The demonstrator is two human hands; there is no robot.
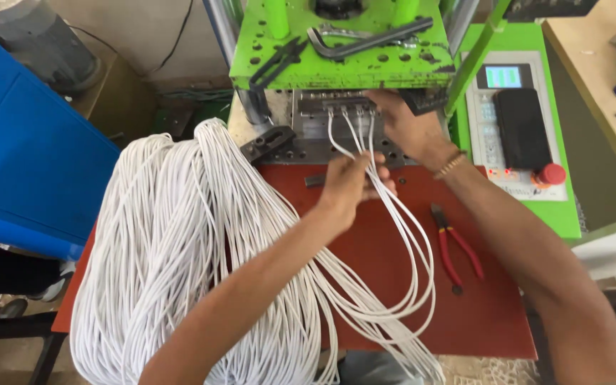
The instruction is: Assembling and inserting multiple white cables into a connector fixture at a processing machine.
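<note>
A big bundle of white cables point(180, 249) lies over the left of a red mat point(479, 314). Several cable ends run up into a metal mould block point(336, 105) under the green machine plate point(336, 68). My left hand point(351, 187) is closed around a few of these cables just below the block. My right hand point(404, 121) reaches to the block's right end, fingers on the cable ends there. A bracelet sits on my right wrist.
Red-handled pliers point(454, 246) lie on the mat at right. A bent wrench point(365, 39) and black pliers point(276, 60) rest on the green plate. A control panel point(515, 121) with a red button stands right. A blue box point(23, 164) is at left.
</note>
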